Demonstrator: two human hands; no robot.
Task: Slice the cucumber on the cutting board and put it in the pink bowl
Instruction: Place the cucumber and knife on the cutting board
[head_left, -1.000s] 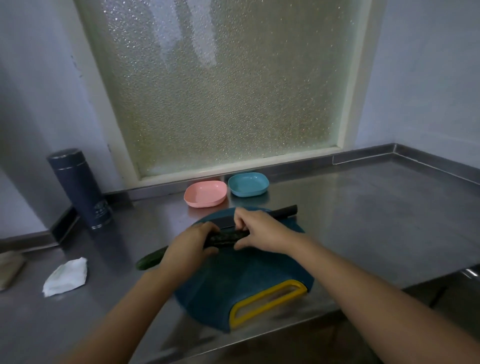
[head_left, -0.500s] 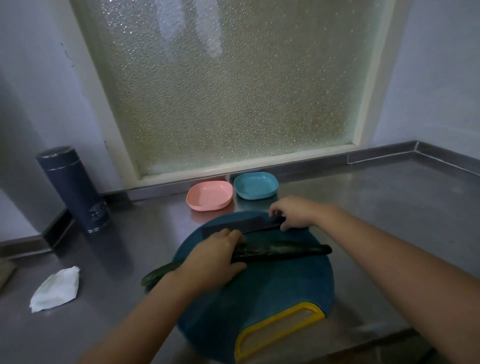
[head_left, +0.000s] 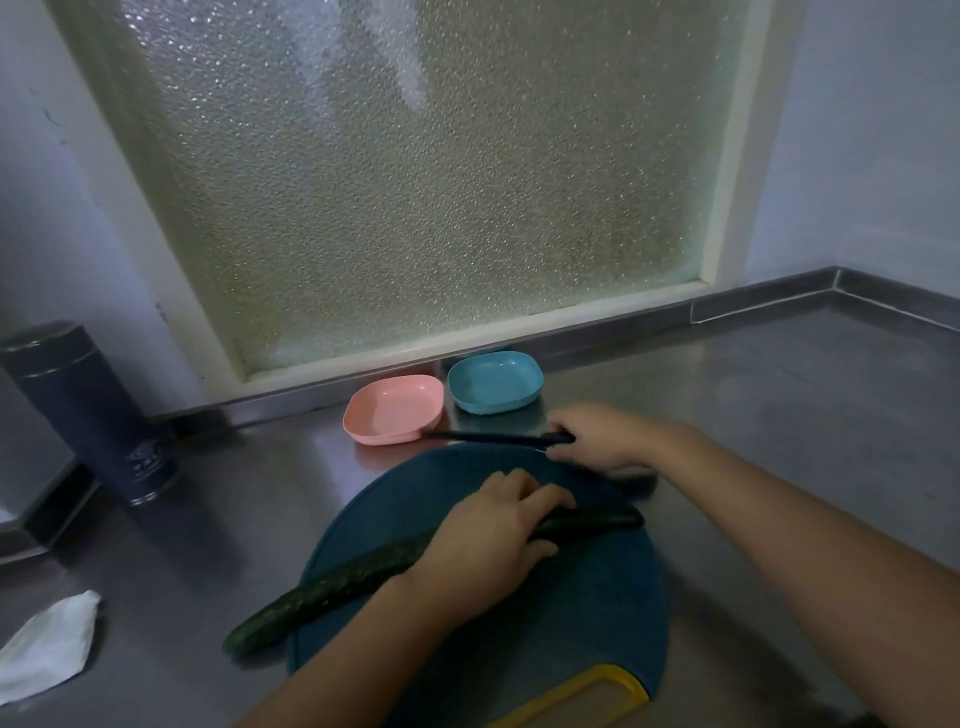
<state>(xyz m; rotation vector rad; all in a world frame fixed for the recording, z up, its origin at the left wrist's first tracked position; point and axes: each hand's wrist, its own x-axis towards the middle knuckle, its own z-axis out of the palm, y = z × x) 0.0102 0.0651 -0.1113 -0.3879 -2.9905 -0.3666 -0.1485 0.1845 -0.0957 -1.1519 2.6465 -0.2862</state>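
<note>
Cucumber lies across the board, under one hand.
The left hand curls over the cucumber's middle and holds it down; one end juts past the board's left edge, the other shows beyond the fingers. The right hand grips the knife handle at the board's far edge, apart from the cucumber. The pink bowl sits just beyond that edge.

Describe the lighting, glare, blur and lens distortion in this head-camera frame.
Head view: dim and backlit by the frosted window, so the cucumber and knife read dark against the cutting board; head view: a soft sheen on the steel counter, no harsh glare; head view: wide-angle distortion slants the window's edges; head view: mildly soft throughout, no strong motion blur.
</note>
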